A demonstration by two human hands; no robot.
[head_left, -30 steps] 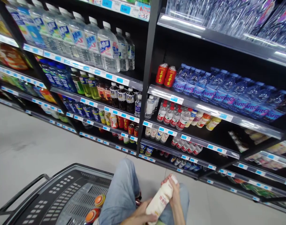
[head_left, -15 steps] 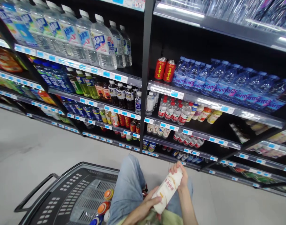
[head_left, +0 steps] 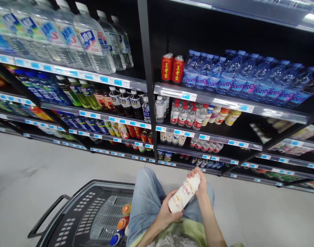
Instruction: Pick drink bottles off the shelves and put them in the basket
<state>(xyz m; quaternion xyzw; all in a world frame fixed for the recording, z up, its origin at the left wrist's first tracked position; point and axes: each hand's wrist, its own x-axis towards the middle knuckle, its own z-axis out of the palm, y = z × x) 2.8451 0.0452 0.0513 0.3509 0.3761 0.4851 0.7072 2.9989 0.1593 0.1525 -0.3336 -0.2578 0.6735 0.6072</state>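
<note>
A white drink bottle (head_left: 183, 195) with brownish print lies tilted above my lap, its far end up and to the right. My left hand (head_left: 169, 207) is wrapped round its near lower end, thumb along the underside. At the far upper end, my right hand (head_left: 199, 181) grips it, with the fingers curled over and hiding the cap. Beneath the bottle are my bent knees in blue jeans (head_left: 148, 192).
A dark shopping basket (head_left: 66, 219) with several bottles, among them one with an orange cap (head_left: 123, 223), stands at my left. In front, black shelves (head_left: 149, 68) hold red cans (head_left: 177, 69), blue-tinted water bottles (head_left: 236, 73) and large clear bottles (head_left: 92, 41). Grey floor (head_left: 249, 209) extends right.
My left hand has shifted its hold on the bottle's lower end, and the bottle has turned slightly. The shelves appear shifted left and up as my view moved.
</note>
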